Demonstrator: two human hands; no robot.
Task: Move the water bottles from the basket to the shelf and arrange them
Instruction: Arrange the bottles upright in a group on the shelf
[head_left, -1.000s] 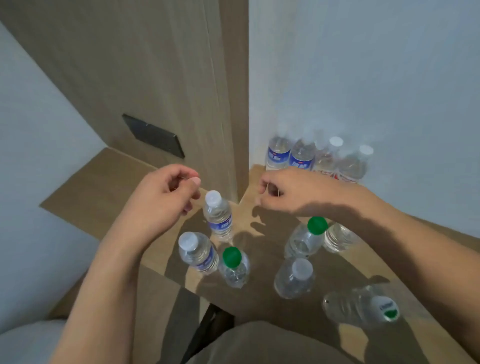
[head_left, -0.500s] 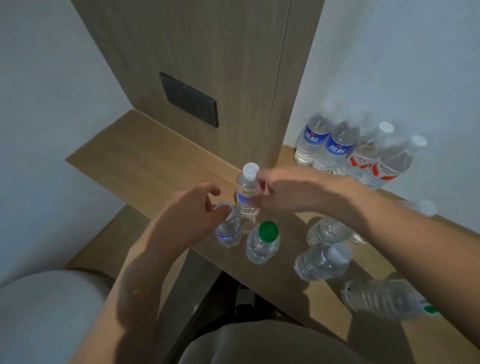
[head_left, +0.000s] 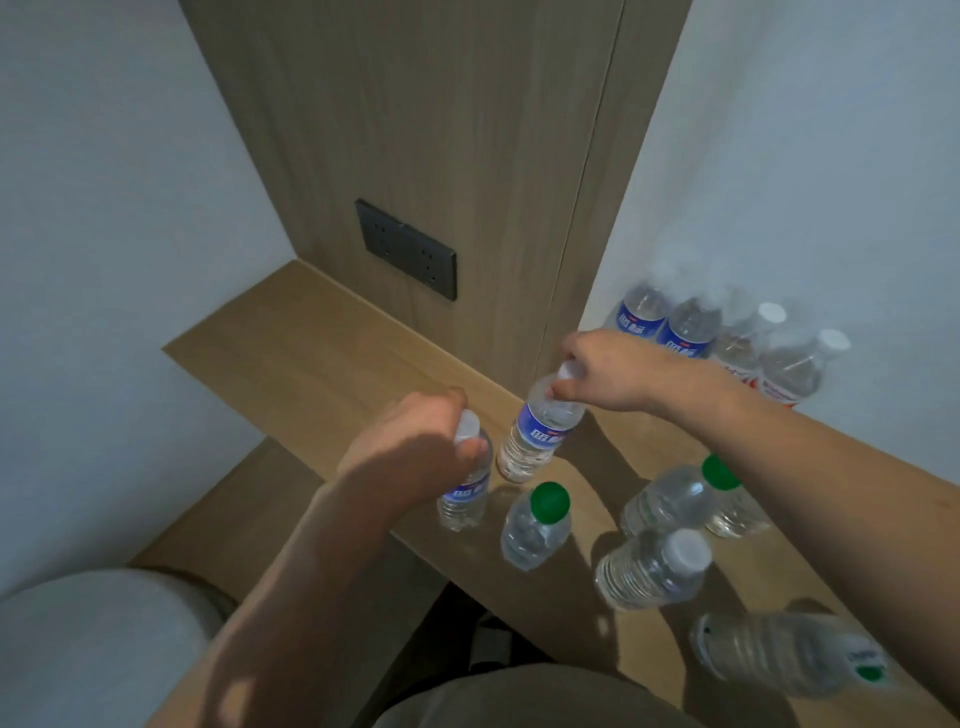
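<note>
Two blue-labelled water bottles with white caps stand on the wooden shelf (head_left: 311, 343). My left hand (head_left: 415, 447) grips the near blue-labelled bottle (head_left: 467, 499) by its cap. My right hand (head_left: 613, 371) pinches the neck of the far blue-labelled bottle (head_left: 537, 436), which tilts. Just in front stands a green-capped bottle (head_left: 535, 527). To the right are another green-capped bottle (head_left: 675, 496), a white-capped bottle (head_left: 649, 569) and a bottle lying on its side (head_left: 779, 652). No basket is in view.
A row of several bottles (head_left: 691, 327) stands against the white wall at the back right. A wooden panel with a dark socket plate (head_left: 405, 249) rises behind the shelf. A lower wooden surface (head_left: 234, 509) and a grey cushion (head_left: 93, 649) lie at the left.
Both hands came down onto the two blue-labelled bottles: the left hand closed over the near bottle's cap, the right hand took the far bottle's neck. The view swung left.
</note>
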